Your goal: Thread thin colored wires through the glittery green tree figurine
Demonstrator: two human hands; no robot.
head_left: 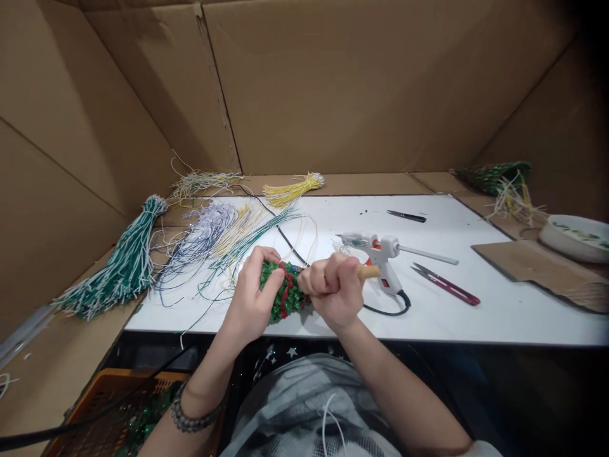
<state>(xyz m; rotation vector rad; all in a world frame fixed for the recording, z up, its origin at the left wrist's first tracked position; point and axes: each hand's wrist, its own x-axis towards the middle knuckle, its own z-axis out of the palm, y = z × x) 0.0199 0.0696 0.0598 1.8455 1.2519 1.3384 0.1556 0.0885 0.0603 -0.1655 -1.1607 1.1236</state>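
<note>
Near the table's front edge, my left hand [257, 285] is closed around a green decoration [290, 295] with glossy leaf-like tufts and red trim. My right hand [335, 285] is wrapped in a fist around a tool with a light wooden handle [369, 271], whose butt sticks out on the right. The fist presses up against the right end of the decoration. The tool's working end is hidden, so its exact kind does not show. Thin green and pale wires [252, 247] lie just beyond my left hand.
A white glue gun [383, 257] with a black cord, red-handled thread snips [447, 284] and black snips [406, 216] lie to the right. Wire bundles in green [118, 266] and yellow [294, 189] lie left and behind. A white bowl [575, 238] stands right. An orange basket [102, 387] sits below left.
</note>
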